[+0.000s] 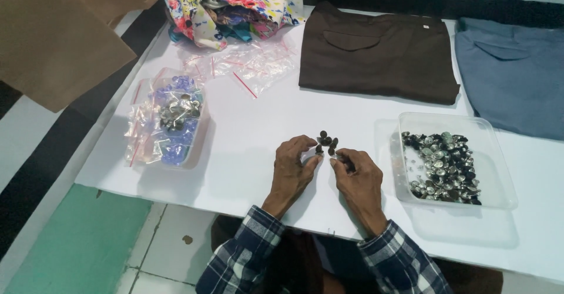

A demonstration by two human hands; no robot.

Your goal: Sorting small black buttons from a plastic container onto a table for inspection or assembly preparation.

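Both hands pinch small dark buttons above a little pile of buttons (326,141) on the white table (247,153). The left hand (294,168) and right hand (358,176) nearly touch. A clear tub of metal buttons (449,162) sits right.

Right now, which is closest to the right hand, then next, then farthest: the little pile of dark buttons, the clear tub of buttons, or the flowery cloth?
1. Little pile of dark buttons, just above the right hand.
2. Clear tub of buttons, to its right.
3. Flowery cloth, far back on the left.

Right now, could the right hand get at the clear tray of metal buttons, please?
Probably yes: the right hand lies just beside the clear tray, which is open-topped, with only bare table between.
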